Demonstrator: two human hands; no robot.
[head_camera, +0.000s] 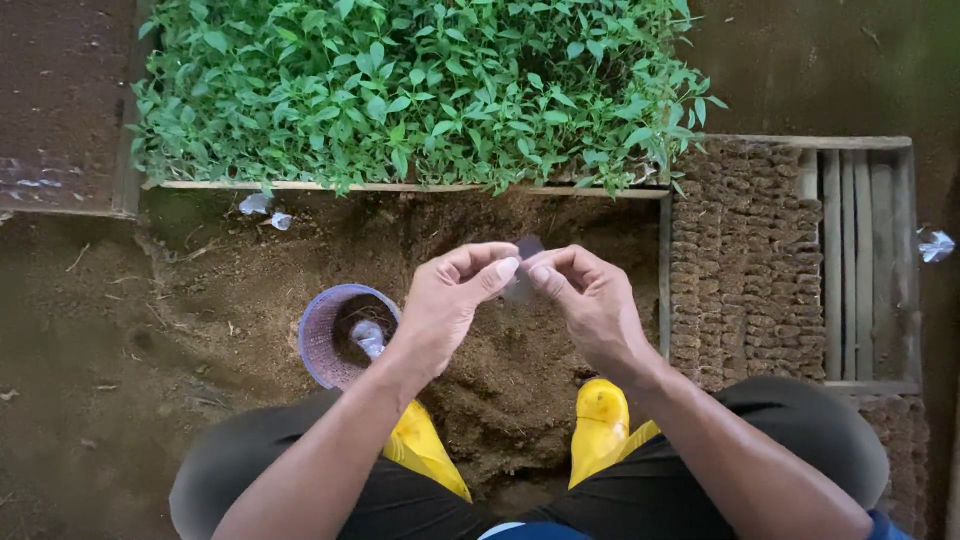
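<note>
Both hands meet above the heap of loose brown soil: the left hand (452, 300) and the right hand (590, 300) each pinch an edge of a small clear plastic bag (522, 270), thumb and forefinger of each clenched on the film, the bag hanging between the fingers and partly hidden behind them. It looks like the step of working the little bag open; a judgement only, but parting its mouth would call for rubbing the two thin layers apart without tearing them. Below the fingers are two yellow boots (600, 425) on the soil heap (500, 390). Left of the fingers and slightly lower sits a purple basket (322, 335) with more clear film inside. Right of the fingers a wooden slatted tray (865, 260) holds rows of soil-filled bags (745, 270). Beyond the fingers, a frame of green seedlings (420, 90); all stands on bare earth floor, outdoors or in a nursery
</note>
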